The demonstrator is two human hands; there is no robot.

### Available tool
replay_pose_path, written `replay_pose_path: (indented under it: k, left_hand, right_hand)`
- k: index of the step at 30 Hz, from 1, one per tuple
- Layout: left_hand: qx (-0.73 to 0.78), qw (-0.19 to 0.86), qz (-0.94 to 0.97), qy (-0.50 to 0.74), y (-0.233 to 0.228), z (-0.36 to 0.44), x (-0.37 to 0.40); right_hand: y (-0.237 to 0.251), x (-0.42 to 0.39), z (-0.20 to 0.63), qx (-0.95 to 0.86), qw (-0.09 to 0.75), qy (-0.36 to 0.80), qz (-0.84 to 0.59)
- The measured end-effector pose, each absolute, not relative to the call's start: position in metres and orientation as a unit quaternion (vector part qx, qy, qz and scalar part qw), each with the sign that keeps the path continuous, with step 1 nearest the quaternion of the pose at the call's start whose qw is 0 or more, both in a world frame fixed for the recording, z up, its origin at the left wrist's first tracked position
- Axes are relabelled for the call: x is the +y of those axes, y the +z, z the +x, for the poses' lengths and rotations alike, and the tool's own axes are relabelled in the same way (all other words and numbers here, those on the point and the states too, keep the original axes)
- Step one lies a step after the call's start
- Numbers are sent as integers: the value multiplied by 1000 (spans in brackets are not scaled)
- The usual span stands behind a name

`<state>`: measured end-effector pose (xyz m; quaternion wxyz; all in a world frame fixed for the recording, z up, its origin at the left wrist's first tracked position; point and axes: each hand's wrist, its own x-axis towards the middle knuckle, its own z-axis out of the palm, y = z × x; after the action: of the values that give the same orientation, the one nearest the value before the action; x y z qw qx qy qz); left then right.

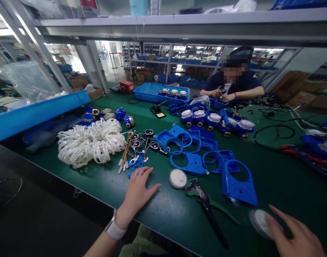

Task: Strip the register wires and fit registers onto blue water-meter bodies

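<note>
My left hand lies flat on the green table, fingers apart, holding nothing; its fingertips touch a small blue plastic part among loose wired circuit boards. My right hand at the lower right rests its spread fingers on a round white disc, blurred. Another round white disc lies between my hands. Black-and-green pliers lie just right of it. Several blue plastic housings are heaped beyond.
A pile of white plastic rings sits at the left. Blue water meters stand in a row farther back, near a blue tray. A person across the table works with both hands. Black cables lie at the right.
</note>
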<state>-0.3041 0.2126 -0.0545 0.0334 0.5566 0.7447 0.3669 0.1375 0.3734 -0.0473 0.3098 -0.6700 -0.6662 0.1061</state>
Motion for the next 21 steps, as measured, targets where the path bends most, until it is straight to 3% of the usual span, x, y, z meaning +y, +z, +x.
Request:
replay_pose_path:
  k: [5, 12, 21]
  left_hand:
    - [692, 164, 614, 343, -48, -260, 255]
    - [688, 165, 606, 363, -48, -254, 255]
    - [713, 165, 539, 418, -73, -282, 184]
  right_hand:
    - [-16, 312, 0, -826, 294, 80, -475]
    - [-22, 300, -79, -894, 290, 132, -316]
    - [0, 353, -236, -945, 117, 142, -272]
